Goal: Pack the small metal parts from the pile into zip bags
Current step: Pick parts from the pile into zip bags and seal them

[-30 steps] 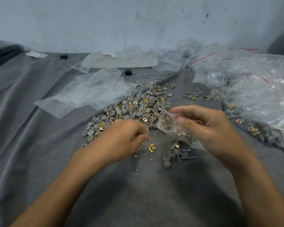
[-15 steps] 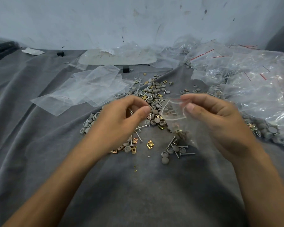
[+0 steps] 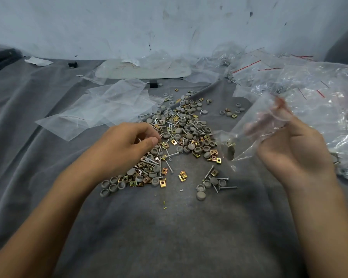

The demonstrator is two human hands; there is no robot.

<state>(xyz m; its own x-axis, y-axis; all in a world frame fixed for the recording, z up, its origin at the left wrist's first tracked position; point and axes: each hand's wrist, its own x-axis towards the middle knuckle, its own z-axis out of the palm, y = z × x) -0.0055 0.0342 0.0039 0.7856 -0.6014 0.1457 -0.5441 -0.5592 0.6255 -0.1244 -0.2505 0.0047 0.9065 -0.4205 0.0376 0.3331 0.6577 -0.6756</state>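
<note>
A pile of small parts [image 3: 181, 135], grey round caps, brass square clips and screws, lies spread on the grey cloth. My left hand [image 3: 127, 145] hovers over the pile's left side with curled fingers, thumb and forefinger pinching a screw. My right hand [image 3: 289, 145] is raised at the right and grips a small clear zip bag [image 3: 247, 141]. A few parts sit in the bag's lower corner. The bag and the fingers behind it are blurred.
Empty clear bags [image 3: 107, 109] lie left of the pile. A heap of filled zip bags [image 3: 317, 93] with red seal lines covers the right side. A white tray [image 3: 143, 71] sits by the back wall. A small cluster of caps and screws [image 3: 211, 185] lies nearest me.
My right hand has swung the bag up and to the right, away from my left hand. My left hand has gone back down to the pile.
</note>
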